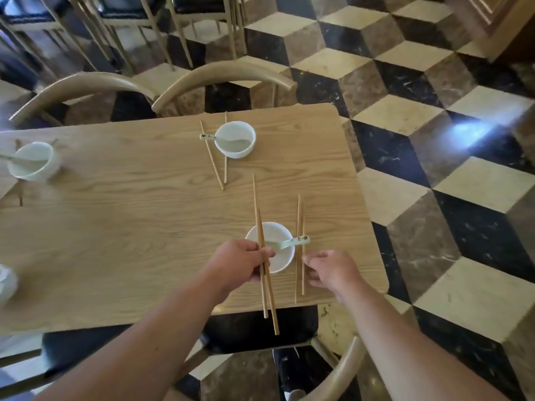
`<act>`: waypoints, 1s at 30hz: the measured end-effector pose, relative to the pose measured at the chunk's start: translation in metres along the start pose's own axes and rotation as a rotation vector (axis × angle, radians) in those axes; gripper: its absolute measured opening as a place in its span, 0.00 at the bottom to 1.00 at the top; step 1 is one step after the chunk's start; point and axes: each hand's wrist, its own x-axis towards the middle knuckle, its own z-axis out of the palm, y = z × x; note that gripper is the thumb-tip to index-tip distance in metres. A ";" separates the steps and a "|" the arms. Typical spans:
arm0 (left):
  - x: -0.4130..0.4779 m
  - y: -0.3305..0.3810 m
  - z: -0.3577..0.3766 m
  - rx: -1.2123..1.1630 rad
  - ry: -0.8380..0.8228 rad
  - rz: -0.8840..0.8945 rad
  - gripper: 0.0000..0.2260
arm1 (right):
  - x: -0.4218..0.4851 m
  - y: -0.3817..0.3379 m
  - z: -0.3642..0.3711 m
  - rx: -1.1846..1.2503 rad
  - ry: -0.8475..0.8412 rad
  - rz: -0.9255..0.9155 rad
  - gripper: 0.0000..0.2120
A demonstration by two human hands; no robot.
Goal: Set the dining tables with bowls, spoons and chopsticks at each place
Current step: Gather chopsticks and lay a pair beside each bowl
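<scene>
My left hand (pixel 241 263) is closed around a pair of wooden chopsticks (pixel 256 204), held over the near white bowl (pixel 282 263). A pale green spoon (pixel 292 242) rests in that bowl, handle pointing right. Just right of the bowl a second chopstick pair (pixel 300 221) lies on the wooden table (pixel 130 221). My right hand (pixel 331 270) hovers with fingers apart, fingertips at that pair's near end. Across the table stands a far bowl (pixel 236 140) with a spoon (pixel 208 137) and chopsticks (pixel 214 163). A left bowl (pixel 33 162) also holds a spoon.
Another white bowl (pixel 5 282) shows partly at the left edge. Curved-back wooden chairs (pixel 220 75) stand along the far side, and a black-seated chair (pixel 260 328) sits below me. The checkered marble floor (pixel 434 169) lies to the right of the table.
</scene>
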 end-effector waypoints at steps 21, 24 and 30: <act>-0.096 -0.144 -0.434 -0.241 0.006 0.140 0.10 | -0.271 -0.153 0.452 0.079 -0.343 -0.187 0.11; -0.095 -0.164 -0.456 -0.196 0.043 0.131 0.11 | -0.271 -0.154 0.484 0.111 -0.366 -0.167 0.11; -0.076 -0.206 -0.448 0.042 0.087 0.101 0.18 | -0.234 -0.124 0.520 0.092 -0.395 -0.156 0.08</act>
